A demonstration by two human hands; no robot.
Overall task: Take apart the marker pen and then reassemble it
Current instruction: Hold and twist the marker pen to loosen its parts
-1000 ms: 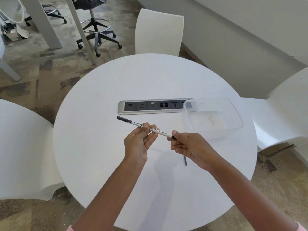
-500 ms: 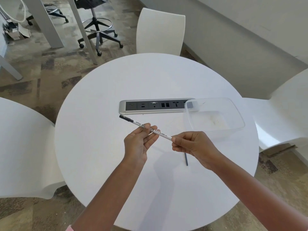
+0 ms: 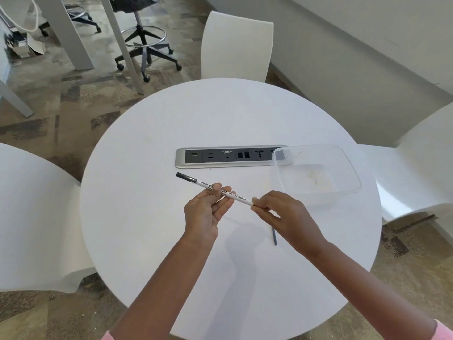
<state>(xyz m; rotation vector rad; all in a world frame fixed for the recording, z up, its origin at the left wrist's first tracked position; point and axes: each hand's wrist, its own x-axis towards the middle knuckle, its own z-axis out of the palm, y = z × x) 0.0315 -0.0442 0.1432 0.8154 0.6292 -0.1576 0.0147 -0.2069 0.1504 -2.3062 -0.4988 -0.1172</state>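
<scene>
Looking down from my head camera, I see a round white table (image 3: 147, 229) with both of my bare hands raised above its middle. Between them I hold the marker pen (image 3: 236, 195), a slim white barrel printed with "WHITE BOARD", lying nearly level and slanting from upper left to lower right. Its dark end (image 3: 185, 177) points left, past my left hand (image 3: 206, 212). That hand is palm up, the barrel lying across its loosely curled fingers with the thumb pressed on top. My right hand (image 3: 284, 217) pinches the pen's right end between thumb and forefinger, the other fingers curled under. A thin dark rod (image 3: 274, 236) lies on the table just below my right hand, partly hidden by it. Beyond the hands a silver socket panel (image 3: 220, 158) is set into the table top, and a clear plastic tub (image 3: 348, 173) stands over its right end. White chairs (image 3: 235, 45) surround the table
</scene>
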